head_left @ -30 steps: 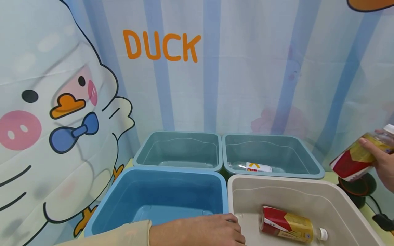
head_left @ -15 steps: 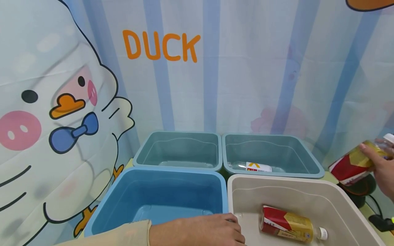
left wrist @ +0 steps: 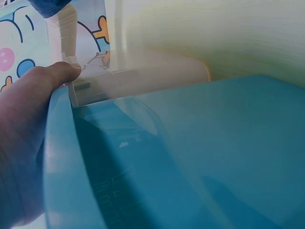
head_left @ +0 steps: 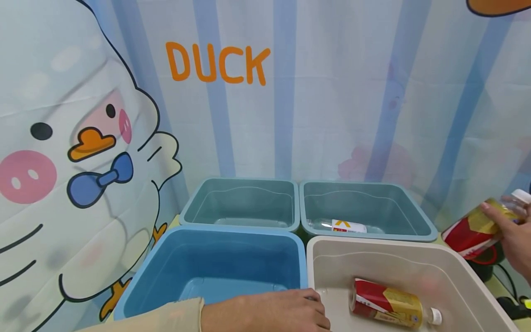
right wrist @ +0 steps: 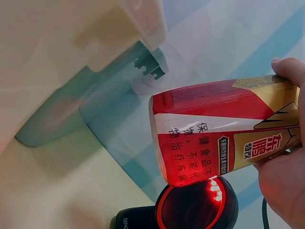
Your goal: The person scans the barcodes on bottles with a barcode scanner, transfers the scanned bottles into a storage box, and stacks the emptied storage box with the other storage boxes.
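Note:
My right hand (head_left: 516, 240) grips a red and gold drink bottle (head_left: 477, 228) by its upper part at the far right, white cap pointing up and right. In the right wrist view, the bottle's base end sits just over a black barcode scanner (right wrist: 198, 207) with a lit red ring; whether they touch I cannot tell. My left hand (head_left: 274, 310) holds the adjoining rims of the blue bin (head_left: 249, 229) and the beige bin (head_left: 373, 243), thumb over the blue edge and fingers curled down on the beige side. A similar bottle (head_left: 387, 302) lies in the beige bin.
Behind stand two teal bins, the left one (head_left: 244, 180) and the right one (head_left: 352, 184); a clear bottle with a white label (head_left: 348, 226) lies in the right one. A black cable (head_left: 508, 279) runs beside the beige bin. A duck-print curtain (head_left: 332, 92) hangs at the back.
My right hand has lowered the bottle slightly toward the scanner. A red glow now shows there, and a faint red spot appears on the beige bin's wall. My left hand stays put.

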Available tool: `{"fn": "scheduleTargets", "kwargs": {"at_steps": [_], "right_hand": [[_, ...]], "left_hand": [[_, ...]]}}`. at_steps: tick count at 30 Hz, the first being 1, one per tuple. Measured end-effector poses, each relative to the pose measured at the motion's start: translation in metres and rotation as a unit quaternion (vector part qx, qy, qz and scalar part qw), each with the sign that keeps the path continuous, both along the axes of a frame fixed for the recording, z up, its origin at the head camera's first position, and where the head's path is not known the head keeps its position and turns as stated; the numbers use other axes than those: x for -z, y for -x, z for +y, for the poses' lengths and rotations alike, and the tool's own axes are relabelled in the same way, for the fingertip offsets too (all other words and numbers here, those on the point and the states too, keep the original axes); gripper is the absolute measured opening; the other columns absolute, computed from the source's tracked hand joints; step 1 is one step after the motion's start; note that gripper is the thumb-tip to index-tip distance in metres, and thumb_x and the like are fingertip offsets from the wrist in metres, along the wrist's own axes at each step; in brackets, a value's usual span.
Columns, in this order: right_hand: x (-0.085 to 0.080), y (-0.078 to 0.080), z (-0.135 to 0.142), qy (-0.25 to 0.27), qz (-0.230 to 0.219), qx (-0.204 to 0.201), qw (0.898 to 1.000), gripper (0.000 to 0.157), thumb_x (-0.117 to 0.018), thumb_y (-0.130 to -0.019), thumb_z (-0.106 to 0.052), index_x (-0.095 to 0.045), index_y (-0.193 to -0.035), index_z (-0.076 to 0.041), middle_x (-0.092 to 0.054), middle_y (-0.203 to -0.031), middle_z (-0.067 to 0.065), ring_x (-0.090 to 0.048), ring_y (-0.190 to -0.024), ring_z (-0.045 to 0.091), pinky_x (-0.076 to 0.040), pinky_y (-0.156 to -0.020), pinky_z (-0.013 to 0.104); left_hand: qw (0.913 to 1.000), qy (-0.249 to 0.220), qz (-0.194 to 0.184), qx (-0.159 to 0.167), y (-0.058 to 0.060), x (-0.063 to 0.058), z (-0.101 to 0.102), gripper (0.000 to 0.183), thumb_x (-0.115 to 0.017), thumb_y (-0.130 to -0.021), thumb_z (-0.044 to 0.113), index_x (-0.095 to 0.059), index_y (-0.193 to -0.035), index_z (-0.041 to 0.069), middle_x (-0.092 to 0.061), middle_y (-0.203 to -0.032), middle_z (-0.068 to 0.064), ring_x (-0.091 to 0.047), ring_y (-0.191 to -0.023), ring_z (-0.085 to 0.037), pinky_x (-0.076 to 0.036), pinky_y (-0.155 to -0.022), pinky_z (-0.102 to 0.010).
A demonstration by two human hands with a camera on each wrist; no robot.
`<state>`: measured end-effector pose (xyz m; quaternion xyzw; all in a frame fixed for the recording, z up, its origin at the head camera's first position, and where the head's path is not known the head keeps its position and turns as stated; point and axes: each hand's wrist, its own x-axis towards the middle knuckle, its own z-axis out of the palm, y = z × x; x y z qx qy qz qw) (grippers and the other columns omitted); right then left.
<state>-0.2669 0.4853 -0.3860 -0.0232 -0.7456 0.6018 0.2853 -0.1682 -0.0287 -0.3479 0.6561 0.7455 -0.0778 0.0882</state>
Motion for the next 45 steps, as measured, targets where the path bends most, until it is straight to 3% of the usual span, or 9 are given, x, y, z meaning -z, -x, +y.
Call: {"fn": "scheduleTargets", "kwargs": {"at_steps": [3, 15, 18, 20, 22, 26, 30, 35, 45], "right_hand": [[0.002, 0.0, 0.0, 0.01, 0.012, -0.008, 1.0, 0.052, -0.066, -0.103, -0.01, -0.042, -0.143, -0.034, -0.049, -0.115, -0.017, -0.053, -0.089, 0.0, -0.046, -0.066, 0.006], [0.003, -0.001, -0.001, -0.046, -0.013, 0.02, 0.999, 0.059, -0.064, -0.105, -0.013, -0.036, -0.152, -0.036, -0.046, -0.116, -0.022, -0.051, -0.092, -0.001, -0.045, -0.068, 0.005], [-0.001, -0.001, -0.003, -0.056, -0.038, 0.037, 0.997, 0.064, -0.063, -0.106, -0.02, -0.029, -0.158, -0.036, -0.043, -0.121, -0.023, -0.048, -0.095, -0.002, -0.049, -0.097, 0.021], [-0.003, -0.001, -0.004, -0.052, -0.059, 0.05, 0.996, 0.068, -0.062, -0.106, -0.026, -0.024, -0.162, -0.036, -0.043, -0.127, -0.02, -0.045, -0.097, -0.002, -0.04, -0.114, 0.038], [-0.006, -0.001, -0.006, -0.055, -0.078, 0.066, 0.993, 0.07, -0.061, -0.106, -0.033, -0.02, -0.163, -0.035, -0.044, -0.136, -0.01, -0.045, -0.101, 0.001, -0.026, -0.119, 0.054], [-0.013, 0.0, -0.009, -0.073, -0.075, 0.085, 0.991, 0.069, -0.06, -0.106, -0.034, -0.022, -0.164, -0.034, -0.037, -0.155, 0.01, -0.045, -0.118, 0.014, -0.025, -0.12, 0.056], [-0.021, 0.0, -0.013, -0.09, -0.059, 0.085, 0.991, 0.067, -0.06, -0.106, -0.032, -0.025, -0.163, -0.036, -0.03, -0.164, 0.013, -0.039, -0.133, 0.027, -0.024, -0.121, 0.053], [-0.032, -0.001, -0.018, -0.11, -0.071, 0.094, 0.987, 0.069, -0.059, -0.106, -0.036, -0.02, -0.163, -0.039, -0.027, -0.166, 0.016, -0.037, -0.134, 0.036, -0.025, -0.12, 0.057], [-0.057, 0.0, -0.035, -0.15, -0.093, 0.077, 0.981, 0.079, -0.054, -0.107, -0.039, -0.002, -0.166, -0.034, -0.018, -0.161, 0.036, -0.028, -0.132, 0.063, -0.026, -0.107, 0.077]], "left_hand": [[1.0, 0.0, 0.001, 0.0, 0.0, 0.0, 0.0, 0.063, -0.076, -0.088, 0.052, -0.063, -0.144, 0.028, -0.065, -0.134, 0.019, -0.053, -0.122, 0.007, -0.027, -0.112, -0.014], [0.9998, -0.005, -0.016, -0.009, 0.001, 0.004, -0.002, 0.065, -0.079, -0.086, 0.049, -0.064, -0.144, 0.026, -0.065, -0.136, 0.017, -0.053, -0.124, 0.006, -0.031, -0.111, -0.015], [0.9998, -0.005, -0.016, -0.008, 0.001, 0.003, -0.001, 0.064, -0.078, -0.087, 0.049, -0.064, -0.144, 0.026, -0.065, -0.135, 0.017, -0.053, -0.124, 0.006, -0.03, -0.111, -0.015], [0.9999, -0.003, -0.015, -0.007, 0.001, 0.003, -0.001, 0.063, -0.077, -0.088, 0.05, -0.063, -0.145, 0.027, -0.065, -0.135, 0.018, -0.053, -0.124, 0.007, -0.029, -0.111, -0.015], [0.9999, -0.002, -0.014, -0.007, 0.001, 0.002, -0.001, 0.062, -0.076, -0.088, 0.051, -0.063, -0.145, 0.028, -0.065, -0.135, 0.018, -0.052, -0.124, 0.007, -0.029, -0.111, -0.014], [0.9999, -0.005, -0.013, -0.005, 0.001, 0.001, -0.001, 0.063, -0.077, -0.087, 0.051, -0.063, -0.145, 0.027, -0.065, -0.135, 0.018, -0.053, -0.124, 0.007, -0.029, -0.111, -0.014], [0.9998, -0.01, -0.014, -0.005, 0.001, 0.001, -0.002, 0.064, -0.078, -0.086, 0.05, -0.064, -0.144, 0.027, -0.066, -0.134, 0.018, -0.053, -0.123, 0.007, -0.03, -0.11, -0.014], [0.9998, -0.01, -0.017, -0.008, 0.0, 0.0, -0.002, 0.065, -0.078, -0.086, 0.05, -0.063, -0.144, 0.027, -0.066, -0.134, 0.018, -0.053, -0.123, 0.007, -0.03, -0.11, -0.014], [0.9998, -0.008, -0.017, -0.006, 0.0, 0.001, -0.002, 0.064, -0.077, -0.087, 0.051, -0.063, -0.145, 0.028, -0.065, -0.134, 0.019, -0.052, -0.123, 0.008, -0.027, -0.111, -0.014]]}}
